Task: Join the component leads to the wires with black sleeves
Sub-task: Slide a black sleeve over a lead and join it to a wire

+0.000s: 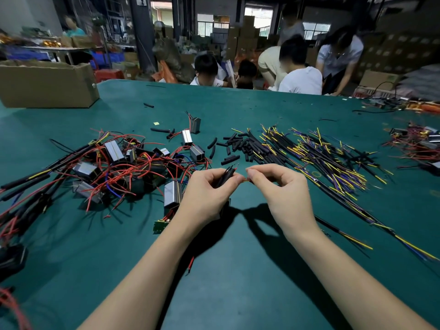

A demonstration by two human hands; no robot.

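My left hand grips a small bunch of black-sleeved leads with a red tip poking out above the fingers. My right hand pinches a thin yellowish wire end between thumb and forefinger, right beside the left fingertips. A grey component lies just left of my left wrist, partly hidden by it. Loose black sleeves lie in a heap beyond my hands. Yellow and purple wires in black sheaths spread to the right.
A tangle of grey components with red wires covers the green table at left. A cardboard box stands at the far left corner. A small green circuit board lies by my left forearm. Several people sit behind the table's far edge.
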